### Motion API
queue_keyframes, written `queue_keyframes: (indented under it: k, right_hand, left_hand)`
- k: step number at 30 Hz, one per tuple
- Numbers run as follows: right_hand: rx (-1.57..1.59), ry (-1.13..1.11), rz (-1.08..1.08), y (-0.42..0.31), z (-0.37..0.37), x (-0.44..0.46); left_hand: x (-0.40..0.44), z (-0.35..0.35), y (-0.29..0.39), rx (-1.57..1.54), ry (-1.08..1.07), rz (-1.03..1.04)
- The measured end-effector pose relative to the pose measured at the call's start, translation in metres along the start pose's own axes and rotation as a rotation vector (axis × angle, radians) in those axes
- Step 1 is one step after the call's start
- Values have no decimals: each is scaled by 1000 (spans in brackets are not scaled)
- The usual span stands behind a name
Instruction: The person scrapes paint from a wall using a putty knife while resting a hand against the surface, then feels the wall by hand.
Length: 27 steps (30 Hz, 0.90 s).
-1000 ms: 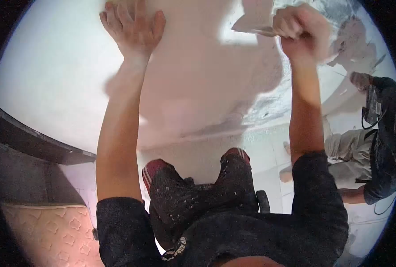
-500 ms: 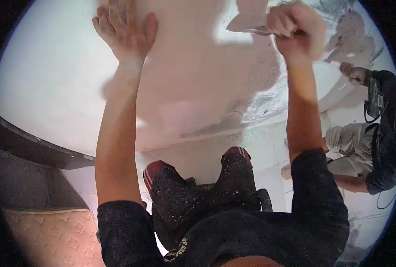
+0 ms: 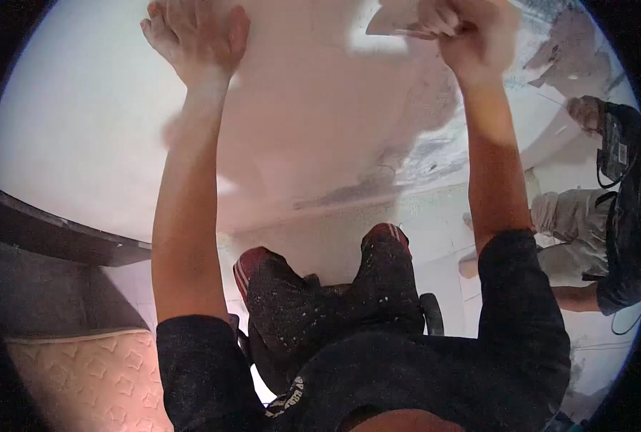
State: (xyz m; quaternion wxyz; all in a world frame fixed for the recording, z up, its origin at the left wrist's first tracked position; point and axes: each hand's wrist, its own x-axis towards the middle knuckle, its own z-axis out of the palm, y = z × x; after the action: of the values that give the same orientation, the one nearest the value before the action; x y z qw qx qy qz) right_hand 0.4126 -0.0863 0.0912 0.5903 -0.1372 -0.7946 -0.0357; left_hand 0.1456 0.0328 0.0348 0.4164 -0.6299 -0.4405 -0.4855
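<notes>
My left hand [image 3: 201, 45] lies with fingers spread against the pale wall [image 3: 299, 122], at the upper left, its fingertips close to the top of the view. At the upper right, the fingers of my right hand [image 3: 479, 36] are closed round a putty knife [image 3: 389, 20]. Its flat, wide blade points left and is close to the wall; contact is hard to make out. Motion blurs the right hand, and the knife's handle is mostly hidden in it. Around the knife the wall shows pinkish-beige areas, bright spots and grey, patchy stains [image 3: 435, 162].
A co-worker in dark top and light trousers [image 3: 572, 209] is at the right, one hand [image 3: 587, 114] raised by the wall. A dark ledge [image 3: 61, 227] runs along the left. Below it lies a patterned mattress [image 3: 93, 374]. My paint-specked knees [image 3: 320, 309] face the wall's base.
Both my hands appear slightly higher in view, with the putty knife still in the right. The wall and floor edge have shifted a little too. The co-worker's hand sits slightly further right.
</notes>
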Motion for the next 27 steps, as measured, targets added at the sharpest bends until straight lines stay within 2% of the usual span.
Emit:
queue_keyframes:
  k: [1,2,4,5,6,7,10,11,13,14,16,17,19,21,22,25,27]
  right_hand:
    - [413,37,255,-9,-11,-2]
    - [414,30,248,-1,-5,-1]
    - [-515,-47,-253,1,22,0]
    - [29,209,351,-10,29,1]
    - [29,212,338,-14,23,3]
    - [-72,82,164,-17,11,4]
    - [637,163,69,-10,28,5]
    - [275,114,262,3,42,-5]
    - [-58,-19,507,10,53,-22]
    - [-59,-6,485,9,46,-24]
    - [-511,-6,-84,-14,38,-15]
    - [-96,65,70,-22,35,-14]
    - [-698,43,-26,-17,47,-6]
    - [79,154,223,7,38,-1]
    - [228,217,325,2,34,2]
    - [124,116,-28,2,28,7]
    - [154,270,-49,16,53,6]
  left_hand:
    - [1,0,2,52,-40,-26]
    - [0,0,3,105,-89,-58]
    - [-4,-4,0,66,-89,-35]
    - [-3,-3,0,64,-79,-4]
    - [1,-1,-2,65,-48,27]
    - [1,2,-6,8,75,77]
    - [2,1,-3,13,51,21]
    - [-4,-2,1,13,34,12]
    - [2,-8,4,81,-44,-24]
    - [5,-2,-1,87,-21,-15]
    - [-1,9,-13,-9,122,67]
    - [-3,3,-8,51,21,-4]
    - [-1,0,-6,85,-25,-23]
    - [2,-2,-7,61,-59,-30]
    - [0,-2,-7,62,-61,-28]
    - [6,4,-1,160,-63,-49]
    - [4,-1,2,223,-118,-64]
